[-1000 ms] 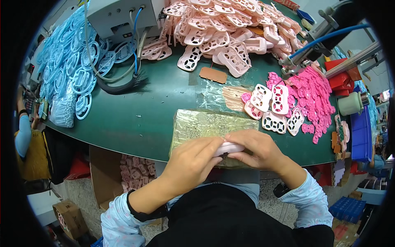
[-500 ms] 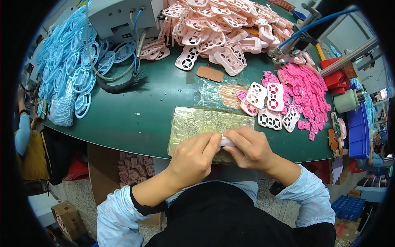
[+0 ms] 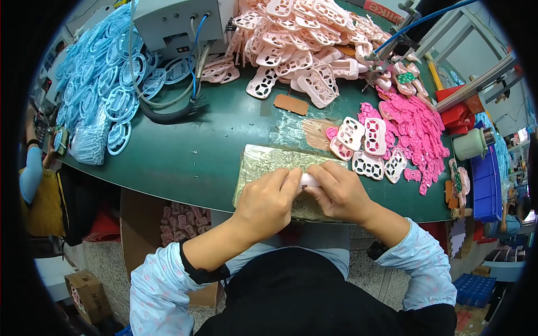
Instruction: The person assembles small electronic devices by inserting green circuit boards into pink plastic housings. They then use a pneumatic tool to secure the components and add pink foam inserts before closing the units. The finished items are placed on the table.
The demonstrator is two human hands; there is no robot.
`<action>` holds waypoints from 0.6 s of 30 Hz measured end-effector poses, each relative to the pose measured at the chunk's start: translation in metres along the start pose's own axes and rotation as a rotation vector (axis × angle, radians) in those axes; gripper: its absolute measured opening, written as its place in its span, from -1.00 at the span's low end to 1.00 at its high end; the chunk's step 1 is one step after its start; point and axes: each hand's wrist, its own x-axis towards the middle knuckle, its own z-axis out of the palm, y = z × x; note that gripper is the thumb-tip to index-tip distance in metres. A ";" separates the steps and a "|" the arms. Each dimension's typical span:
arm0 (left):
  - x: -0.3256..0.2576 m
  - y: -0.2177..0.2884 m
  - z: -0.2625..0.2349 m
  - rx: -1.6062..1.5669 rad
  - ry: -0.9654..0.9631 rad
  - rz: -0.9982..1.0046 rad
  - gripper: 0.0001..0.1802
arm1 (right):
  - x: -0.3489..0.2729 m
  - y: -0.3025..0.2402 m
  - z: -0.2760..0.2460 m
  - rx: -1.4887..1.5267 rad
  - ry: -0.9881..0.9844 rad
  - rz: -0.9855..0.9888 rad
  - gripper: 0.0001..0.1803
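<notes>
My left hand (image 3: 268, 199) and my right hand (image 3: 343, 193) meet over a block wrapped in yellowish tape (image 3: 269, 159). Between them they pinch a small pale pink plastic casing (image 3: 309, 181), gripped from both ends. Most of the casing is hidden by my fingers; a small dark spot shows on its near side. Just beyond my right hand lie several pale pink shells with oval cut-outs (image 3: 367, 164). Bright pink rubbery keypad-like pieces (image 3: 414, 131) are heaped behind and to the right of those shells.
On the green table (image 3: 185, 140), a large heap of pale pink shells (image 3: 302, 33) stands at the back. Blue plastic frames (image 3: 92, 84) pile up at left, beside a grey machine box (image 3: 174, 28). A brown plate (image 3: 291, 104) lies mid-table. A blue bin (image 3: 486, 182) is at right.
The view has shifted slightly. Both hands stay together on the casing, which is tilted a little differently, with more of its near side showing between my fingers.
</notes>
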 end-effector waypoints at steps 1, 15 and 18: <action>0.000 0.001 0.001 0.000 -0.002 -0.002 -0.64 | -0.001 -0.001 0.000 -0.015 -0.009 0.006 -0.58; 0.011 -0.015 -0.016 -0.169 -0.162 -0.067 -0.49 | 0.091 0.061 -0.160 0.363 0.921 0.182 -0.65; 0.001 -0.010 -0.004 -0.179 -0.106 -0.076 -0.44 | 0.103 0.078 -0.188 0.869 0.575 0.187 -0.67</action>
